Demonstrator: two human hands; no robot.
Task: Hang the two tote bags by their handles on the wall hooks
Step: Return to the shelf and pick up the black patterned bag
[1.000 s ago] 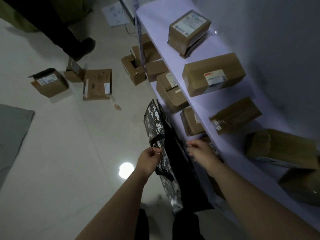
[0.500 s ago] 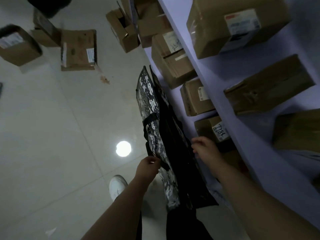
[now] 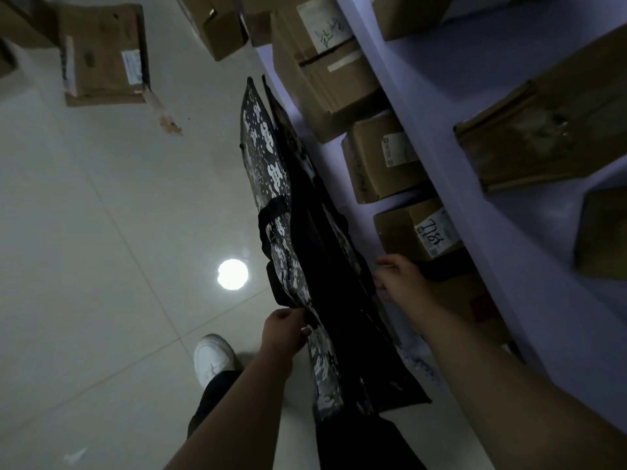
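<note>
Presently, the left hand (image 3: 286,329) is pinching the patterned tote bag (image 3: 271,171) beside the purple shelf (image 3: 437,106); the right hand (image 3: 402,278), fingers loosely curled, is touching its far side.

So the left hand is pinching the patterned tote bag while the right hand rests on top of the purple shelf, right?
Not quite. The head view shows the right hand below the purple shelf, at the bag's far side. The left hand does pinch the patterned tote bag.

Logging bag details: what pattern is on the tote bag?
Black with white blotchy print, on the tote bag; head view.
</note>
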